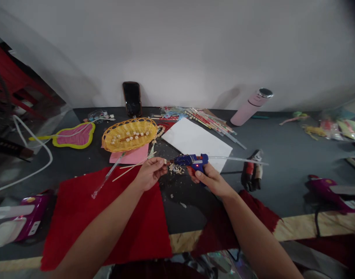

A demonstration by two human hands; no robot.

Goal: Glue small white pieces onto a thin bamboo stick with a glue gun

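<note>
My right hand point(210, 178) is wrapped round the handle of a blue hot glue gun point(191, 159), whose red light is lit. A long clear glue stick point(238, 159) sticks out of its back end. My left hand point(151, 172) pinches a small pale piece point(165, 161) at the glue gun's nozzle; its exact kind is too small to make out. Below the nozzle lies a pile of small pale bits point(176, 169) on the dark table. Left of the pile, a yellow wicker basket point(106, 143) holds several small whitish pieces in rows.
White board point(194, 137) and straw-like sticks point(209, 121) lie behind my hands. A pink bottle point(248, 110) and pliers point(252, 170) are at right. A phone point(132, 99) leans on the wall. Red cloth point(113, 224) covers the front left. Purple devices point(38, 211) stand at both sides.
</note>
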